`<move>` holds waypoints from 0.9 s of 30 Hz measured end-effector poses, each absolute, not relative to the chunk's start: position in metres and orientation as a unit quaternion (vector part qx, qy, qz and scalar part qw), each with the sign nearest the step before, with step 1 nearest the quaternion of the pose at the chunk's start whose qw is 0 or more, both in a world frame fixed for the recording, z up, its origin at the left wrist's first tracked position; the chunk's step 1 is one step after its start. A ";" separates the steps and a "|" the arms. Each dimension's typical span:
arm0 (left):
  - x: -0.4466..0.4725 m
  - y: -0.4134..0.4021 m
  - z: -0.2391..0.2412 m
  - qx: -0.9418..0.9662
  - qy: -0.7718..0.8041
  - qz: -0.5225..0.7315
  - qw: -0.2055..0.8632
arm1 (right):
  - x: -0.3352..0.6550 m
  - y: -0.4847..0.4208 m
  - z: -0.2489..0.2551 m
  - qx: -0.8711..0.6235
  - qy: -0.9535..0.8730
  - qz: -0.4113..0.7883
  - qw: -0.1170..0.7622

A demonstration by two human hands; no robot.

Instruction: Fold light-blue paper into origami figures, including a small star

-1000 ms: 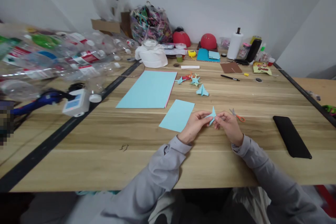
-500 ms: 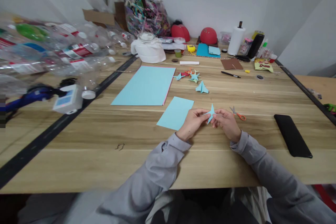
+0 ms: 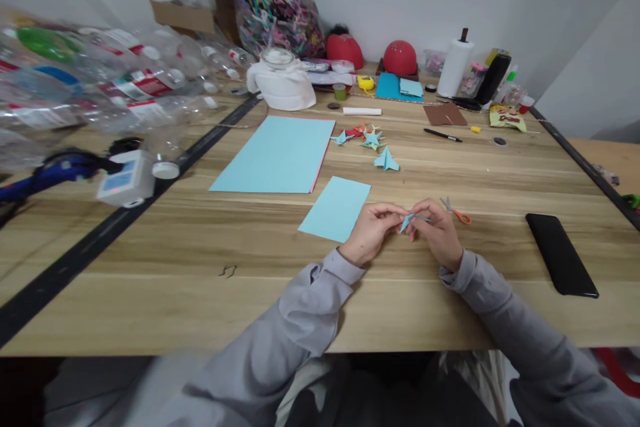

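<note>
A small folded light-blue paper piece (image 3: 407,223) is pinched between both hands above the table. My left hand (image 3: 373,230) grips it from the left, thumb and fingers pressed together. My right hand (image 3: 437,230) holds its other side, with part of the paper hidden by the fingers. Close by the left hand lies a smaller light-blue sheet (image 3: 336,208). Orange-handled scissors (image 3: 460,213) rest just beyond the right hand. Farther back sit a folded blue paper plane (image 3: 387,159) and a cluster of folded paper figures (image 3: 370,137) in several colours.
A large light-blue sheet (image 3: 275,155) lies left of centre, over a pink one. A black phone (image 3: 561,255) is at the right. Plastic bottles (image 3: 140,88) crowd the left side. Along the back stand a white-wrapped jar (image 3: 283,88) and a paper roll (image 3: 454,70). A pen (image 3: 443,135) lies nearer.
The paper piece, upright and star-like before, is now tilted and folded lower between the fingers. My right fingers have risen and bent over it. The whole view has shifted slightly.
</note>
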State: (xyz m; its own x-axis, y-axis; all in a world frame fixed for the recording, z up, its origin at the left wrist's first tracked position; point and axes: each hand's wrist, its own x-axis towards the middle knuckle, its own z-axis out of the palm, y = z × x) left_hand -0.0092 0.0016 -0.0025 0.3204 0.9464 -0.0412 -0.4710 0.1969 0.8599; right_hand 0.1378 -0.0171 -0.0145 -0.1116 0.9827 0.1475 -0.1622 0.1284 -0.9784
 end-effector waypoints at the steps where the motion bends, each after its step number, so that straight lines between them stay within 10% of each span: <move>1: -0.009 0.001 -0.001 0.394 0.293 0.500 0.714 | 0.138 -0.018 -0.014 -0.385 -0.534 0.520 0.544; 27: -0.018 0.001 -0.003 0.648 0.327 0.486 0.487 | 0.166 -0.024 -0.004 -0.428 -0.710 0.286 0.481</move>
